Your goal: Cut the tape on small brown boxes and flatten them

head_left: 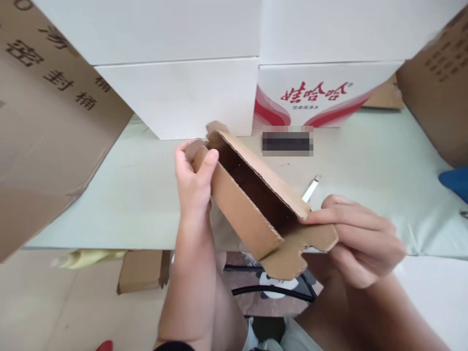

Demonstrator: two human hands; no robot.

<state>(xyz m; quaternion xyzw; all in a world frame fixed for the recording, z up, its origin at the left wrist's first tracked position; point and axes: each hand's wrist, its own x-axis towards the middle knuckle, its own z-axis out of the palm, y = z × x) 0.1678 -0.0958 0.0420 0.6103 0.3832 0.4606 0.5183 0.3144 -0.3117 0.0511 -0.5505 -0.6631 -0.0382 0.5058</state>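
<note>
A narrow brown cardboard box (pixel 244 209) is held tilted over the front edge of the table, its long open side facing up toward me. My left hand (pixel 195 173) grips its far left end, thumb on the near wall and fingers around the end. At the near right end a notched flap (pixel 292 258) is folded outward. The fingers of my right hand (pixel 360 239) are curled at that end, touching the box corner and the flap. Part of a white utility knife (pixel 312 189) shows on the table behind the box; the rest of it is hidden.
White cartons (pixel 183 97) are stacked at the back of the pale green table (pixel 146 204), one with red lettering (pixel 314 92). Large brown cartons stand left (pixel 54 146) and right (pixel 435 97). A blurred dark item (pixel 287 141) lies behind the knife. A small cardboard box (pixel 141 270) is below the table's edge.
</note>
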